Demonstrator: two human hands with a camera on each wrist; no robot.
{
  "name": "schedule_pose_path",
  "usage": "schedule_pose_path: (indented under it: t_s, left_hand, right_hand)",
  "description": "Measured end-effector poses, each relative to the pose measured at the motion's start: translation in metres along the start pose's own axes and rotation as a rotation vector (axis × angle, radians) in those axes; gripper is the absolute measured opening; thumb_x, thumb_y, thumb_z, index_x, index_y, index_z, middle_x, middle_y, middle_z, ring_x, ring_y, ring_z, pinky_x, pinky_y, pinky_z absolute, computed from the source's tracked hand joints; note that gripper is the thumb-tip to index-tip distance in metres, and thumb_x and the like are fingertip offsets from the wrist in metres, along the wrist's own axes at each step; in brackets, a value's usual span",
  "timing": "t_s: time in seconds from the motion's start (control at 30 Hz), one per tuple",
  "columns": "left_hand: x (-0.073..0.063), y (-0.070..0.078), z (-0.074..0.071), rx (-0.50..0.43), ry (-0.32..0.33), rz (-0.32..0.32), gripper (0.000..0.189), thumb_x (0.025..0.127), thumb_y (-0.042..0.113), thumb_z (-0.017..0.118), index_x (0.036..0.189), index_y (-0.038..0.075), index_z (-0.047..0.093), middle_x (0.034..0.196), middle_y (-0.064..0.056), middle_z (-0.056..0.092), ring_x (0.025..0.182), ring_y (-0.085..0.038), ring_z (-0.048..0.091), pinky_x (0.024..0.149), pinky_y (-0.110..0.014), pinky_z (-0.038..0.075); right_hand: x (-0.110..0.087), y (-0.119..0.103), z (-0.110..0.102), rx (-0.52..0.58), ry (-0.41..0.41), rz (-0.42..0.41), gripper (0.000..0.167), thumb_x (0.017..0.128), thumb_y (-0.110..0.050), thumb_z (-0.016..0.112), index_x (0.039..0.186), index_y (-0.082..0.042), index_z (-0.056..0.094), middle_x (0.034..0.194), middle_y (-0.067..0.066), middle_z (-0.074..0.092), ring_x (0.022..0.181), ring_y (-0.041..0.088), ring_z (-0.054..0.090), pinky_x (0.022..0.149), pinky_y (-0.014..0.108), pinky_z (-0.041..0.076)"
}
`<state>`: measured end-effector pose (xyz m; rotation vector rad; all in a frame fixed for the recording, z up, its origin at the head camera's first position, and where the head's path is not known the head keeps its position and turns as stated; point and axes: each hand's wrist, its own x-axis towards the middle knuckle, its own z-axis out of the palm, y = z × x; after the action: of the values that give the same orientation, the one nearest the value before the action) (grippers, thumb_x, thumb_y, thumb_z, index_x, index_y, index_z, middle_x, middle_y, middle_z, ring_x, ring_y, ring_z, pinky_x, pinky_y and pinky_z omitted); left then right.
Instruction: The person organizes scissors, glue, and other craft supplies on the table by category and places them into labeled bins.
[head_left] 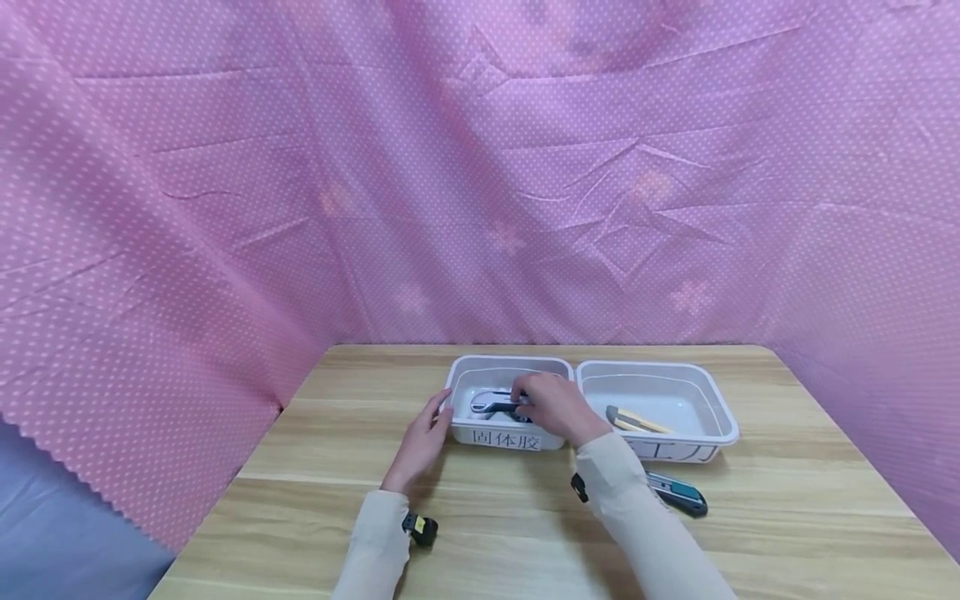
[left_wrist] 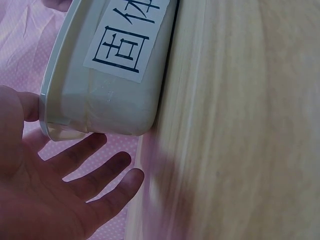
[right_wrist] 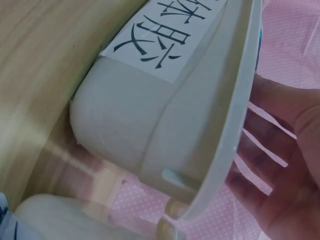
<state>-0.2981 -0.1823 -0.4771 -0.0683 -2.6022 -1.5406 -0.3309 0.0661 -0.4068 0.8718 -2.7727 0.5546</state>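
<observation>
My right hand (head_left: 553, 402) reaches over the front rim of the left white bin (head_left: 472, 432), and its fingers grip a dark-handled utility knife (head_left: 489, 407) inside. Other things under that knife are too small to tell. In the right wrist view the bin wall hides most of what the right hand (right_wrist: 285, 145) holds. At the bin's left end, my left hand (head_left: 420, 443) touches the rim. The left wrist view shows the left hand's (left_wrist: 65, 185) thumb at the rim and its other fingers extended beside the end wall.
A second white bin (head_left: 716, 406) adjoins on the right, with a yellow utility knife (head_left: 637, 420) in it. Another utility knife (head_left: 678, 493), dark and teal, lies on the wooden table (head_left: 495, 525) by my right sleeve. A pink dotted curtain (head_left: 525, 208) hangs behind.
</observation>
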Motion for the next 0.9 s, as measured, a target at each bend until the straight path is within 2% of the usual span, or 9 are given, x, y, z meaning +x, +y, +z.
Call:
schedule_pose_path:
  t_s: [0.3,0.5,0.9]
  left_hand:
    - [-0.001,-0.001,0.000,-0.015,-0.009,-0.020,0.050,0.111,0.037,0.043,0.159,0.022,0.039,0.159,-0.021,0.042,0.142,-0.041,0.046,0.117,-0.061,0.036]
    - [-0.001,-0.001,0.001,-0.007,-0.011,0.009,0.050,0.111,0.035,0.042,0.158,0.019,0.040,0.159,-0.022,0.041,0.142,-0.043,0.045,0.116,-0.062,0.036]
    - [-0.003,-0.003,0.001,-0.003,-0.006,-0.001,0.050,0.111,0.035,0.043,0.158,0.021,0.039,0.158,-0.022,0.043,0.141,-0.043,0.046,0.116,-0.062,0.037]
  right_hand:
    - [0.003,0.000,0.006,0.001,-0.028,0.014,0.012,0.086,-0.015,0.082,0.095,-0.016,0.076,0.098,0.002,0.076,0.095,0.023,0.070,0.088,0.045,0.057]
    - [0.005,0.002,0.012,0.007,-0.043,0.026,0.011,0.087,-0.013,0.081,0.097,-0.015,0.076,0.096,0.002,0.076,0.091,0.021,0.071,0.087,0.041,0.059]
    - [0.007,-0.003,0.006,0.043,-0.052,0.079,0.013,0.092,-0.011,0.076,0.105,-0.013,0.076,0.101,0.002,0.076,0.096,0.020,0.070,0.089,0.040,0.058]
